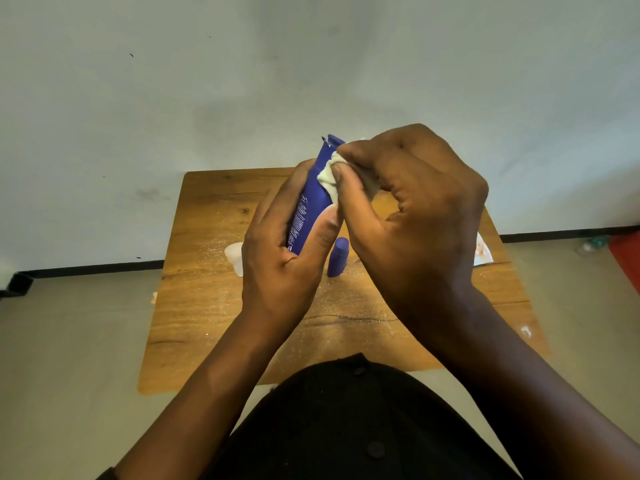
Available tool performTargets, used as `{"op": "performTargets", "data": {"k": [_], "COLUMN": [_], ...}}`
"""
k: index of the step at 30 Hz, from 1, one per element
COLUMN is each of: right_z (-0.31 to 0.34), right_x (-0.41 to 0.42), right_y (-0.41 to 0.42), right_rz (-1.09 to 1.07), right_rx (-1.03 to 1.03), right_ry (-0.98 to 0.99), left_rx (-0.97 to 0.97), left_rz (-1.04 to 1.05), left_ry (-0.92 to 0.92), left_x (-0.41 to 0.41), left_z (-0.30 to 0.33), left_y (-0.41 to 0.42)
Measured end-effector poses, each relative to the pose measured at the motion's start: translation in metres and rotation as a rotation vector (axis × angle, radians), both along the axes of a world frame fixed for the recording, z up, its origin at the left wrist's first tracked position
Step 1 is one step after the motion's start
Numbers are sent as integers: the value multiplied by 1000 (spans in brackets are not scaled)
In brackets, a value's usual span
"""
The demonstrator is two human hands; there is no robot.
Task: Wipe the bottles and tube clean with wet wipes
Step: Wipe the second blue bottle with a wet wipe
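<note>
My left hand (277, 251) grips a blue tube (311, 199) with white print, held above the table with its crimped end pointing up and away. My right hand (408, 202) pinches a crumpled white wet wipe (329, 174) against the upper part of the tube. A small blue bottle (337, 257) stands upright on the wooden table (207, 323) below my hands. A small white bottle (234, 256) sits to its left, partly hidden by my left hand.
A white packet (483, 252) lies at the table's right edge, mostly behind my right wrist. Fine specks are scattered on the tabletop. A wall stands close behind the table, and a red object (628, 258) lies on the floor at far right.
</note>
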State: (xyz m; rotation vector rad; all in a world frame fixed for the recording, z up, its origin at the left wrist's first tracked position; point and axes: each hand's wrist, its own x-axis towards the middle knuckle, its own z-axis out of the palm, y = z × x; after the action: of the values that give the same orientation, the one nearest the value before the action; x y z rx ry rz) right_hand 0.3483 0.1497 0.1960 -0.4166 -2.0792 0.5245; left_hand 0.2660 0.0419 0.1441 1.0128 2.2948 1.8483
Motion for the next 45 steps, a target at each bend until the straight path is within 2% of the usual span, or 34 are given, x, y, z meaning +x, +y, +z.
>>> {"op": "performTargets", "data": {"k": [4, 8, 13, 17, 23, 25, 32, 41, 45], "right_z": [5, 5, 3, 6, 6, 7, 6, 3, -6], "right_x": [-5, -8, -7, -4, 8, 11, 15, 18, 13], "right_y": [-4, -6, 0, 6, 12, 15, 27, 43, 42], "right_rz": [-32, -33, -1, 76, 174, 201, 333, 493, 510], "right_rx": [8, -3, -115, -286, -432, -445, -523, -522, -508], "right_ry": [-56, -54, 38, 83, 72, 82, 98, 98, 73], "left_rx": [-103, -119, -30, 9, 71, 103, 178, 347, 462], "left_rz": [77, 134, 66, -23, -182, -266, -489, -923, -1137], "left_ry": [135, 170, 86, 6, -132, -216, -674, -1208, -1322], "left_x": [-1, 1, 4, 0, 1, 2, 10, 10, 10], "left_z": [-4, -4, 1, -1, -4, -3, 4, 6, 10], "left_y": [-3, -2, 1, 3, 4, 3, -2, -7, -8]}}
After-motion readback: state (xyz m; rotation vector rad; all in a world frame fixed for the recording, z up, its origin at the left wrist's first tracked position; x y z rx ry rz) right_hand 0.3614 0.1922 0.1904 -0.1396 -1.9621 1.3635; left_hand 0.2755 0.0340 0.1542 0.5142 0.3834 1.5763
